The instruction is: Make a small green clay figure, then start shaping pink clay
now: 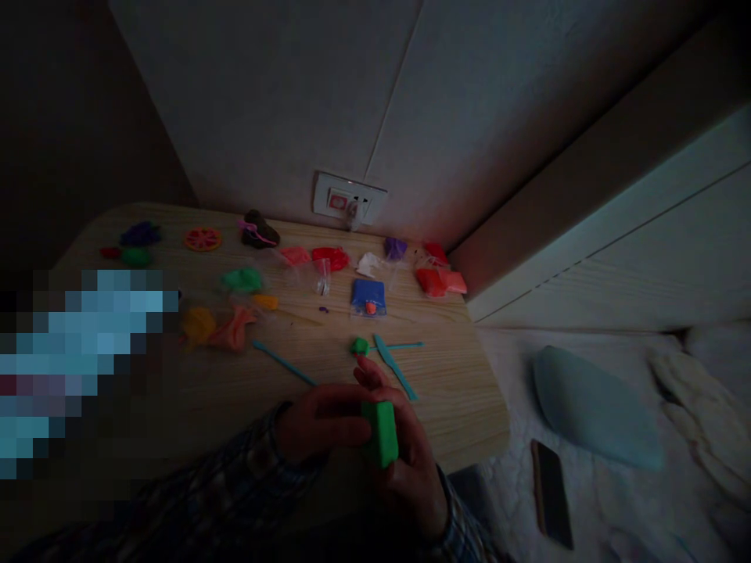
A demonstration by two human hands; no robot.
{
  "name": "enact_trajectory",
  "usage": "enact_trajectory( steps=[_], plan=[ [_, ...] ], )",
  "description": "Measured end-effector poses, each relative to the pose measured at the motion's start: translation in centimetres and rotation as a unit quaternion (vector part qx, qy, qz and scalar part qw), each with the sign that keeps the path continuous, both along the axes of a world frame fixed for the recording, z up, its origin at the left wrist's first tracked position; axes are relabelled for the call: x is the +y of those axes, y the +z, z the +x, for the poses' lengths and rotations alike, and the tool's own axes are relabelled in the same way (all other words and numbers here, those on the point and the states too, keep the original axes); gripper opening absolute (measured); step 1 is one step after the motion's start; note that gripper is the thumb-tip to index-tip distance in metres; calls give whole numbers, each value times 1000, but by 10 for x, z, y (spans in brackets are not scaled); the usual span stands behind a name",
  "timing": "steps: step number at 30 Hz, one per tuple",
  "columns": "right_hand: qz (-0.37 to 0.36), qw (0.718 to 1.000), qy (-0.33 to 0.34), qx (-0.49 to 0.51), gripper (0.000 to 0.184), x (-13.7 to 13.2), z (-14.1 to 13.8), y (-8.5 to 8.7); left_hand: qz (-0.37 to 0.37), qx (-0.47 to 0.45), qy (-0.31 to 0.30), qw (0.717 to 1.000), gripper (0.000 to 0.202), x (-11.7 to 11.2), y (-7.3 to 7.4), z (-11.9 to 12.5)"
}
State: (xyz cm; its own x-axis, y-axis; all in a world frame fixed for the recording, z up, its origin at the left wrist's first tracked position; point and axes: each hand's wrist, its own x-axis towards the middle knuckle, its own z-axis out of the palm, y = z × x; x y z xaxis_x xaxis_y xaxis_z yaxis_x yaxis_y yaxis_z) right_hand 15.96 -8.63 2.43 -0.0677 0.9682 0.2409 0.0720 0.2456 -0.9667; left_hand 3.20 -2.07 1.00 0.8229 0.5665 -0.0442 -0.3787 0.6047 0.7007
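A bright green block of modelling clay is held between my two hands above the table's front edge. My left hand closes on its left side, thumb and fingers pressed to it. My right hand wraps its right side and underside. Just beyond the fingertips lies a small green clay lump, touching a thin teal stick tool. A teal plastic knife lies slantwise by it. Another teal stick tool rests beyond my left hand, its near end close to that hand.
Bags of coloured clay lie across the wooden table, including a blue packet and red packets. Shaped pieces sit at the back left, among them a round red-orange slice. A wall socket is behind; a phone lies right.
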Motion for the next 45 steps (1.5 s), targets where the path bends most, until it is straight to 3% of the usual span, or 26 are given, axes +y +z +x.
enact_trajectory(
  steps=[4,9,21,28,36,45],
  plan=[
    [25,991,-59,-120,41,-3,8,7,-89,-11,1,996,26,-5,6,4],
    [60,965,-101,-234,31,-7,12,17,-64,-51,-38,996,31,-8,9,4],
    [75,972,-97,-202,30,-10,7,12,-6,-14,-40,999,32,-7,12,-1],
    [73,977,-40,-197,66,-3,21,12,-8,40,-19,999,40,-6,16,-1],
    [54,975,23,-216,55,-1,29,34,30,62,-44,997,44,-9,14,-1],
    [82,980,-8,-182,42,-2,29,28,60,75,-52,994,49,-6,12,0]
  ],
)
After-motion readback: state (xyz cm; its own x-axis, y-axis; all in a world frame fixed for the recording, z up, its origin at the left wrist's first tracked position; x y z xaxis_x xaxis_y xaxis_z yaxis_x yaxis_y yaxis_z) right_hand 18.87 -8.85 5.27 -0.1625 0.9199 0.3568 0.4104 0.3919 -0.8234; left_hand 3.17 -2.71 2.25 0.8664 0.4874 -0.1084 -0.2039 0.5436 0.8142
